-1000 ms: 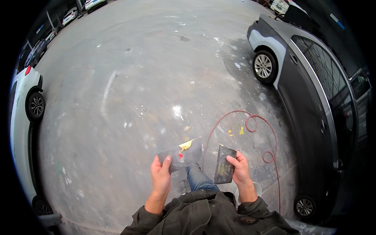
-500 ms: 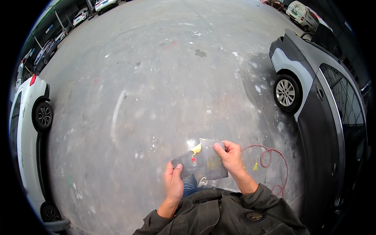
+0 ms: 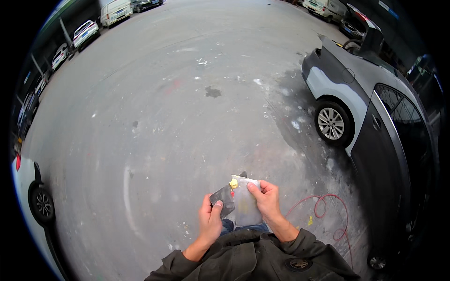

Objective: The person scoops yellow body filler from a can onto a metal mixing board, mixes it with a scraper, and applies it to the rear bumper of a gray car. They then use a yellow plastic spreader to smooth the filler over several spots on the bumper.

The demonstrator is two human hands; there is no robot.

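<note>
My left hand [image 3: 210, 222] grips a dark, thin flat plate [image 3: 222, 202], thumb on top. In my right hand [image 3: 270, 203] is a light-grey flat spreader plate [image 3: 247, 205], pinched at its right edge with the thumb over its face. A lump of yellow paste [image 3: 233, 183] sits at the upper left edge of the grey plate, with a small red dab [image 3: 232, 192] just below it. The two plates meet or overlap around the paste; whether they touch is hard to tell. Both are held up in front of my dark jacket [image 3: 253, 253].
At right stands a grey car [image 3: 384, 140] with pale patches over its rear wheel. A white car [image 3: 29, 196] is at the left edge. A red hose [image 3: 344, 213] curls on the stained concrete floor [image 3: 159, 140] at my right. More vehicles are parked far off.
The view has turned left. The plates have come closer together; the grey one is now more upright and looks lighter. The yellow paste looks more bunched up.
</note>
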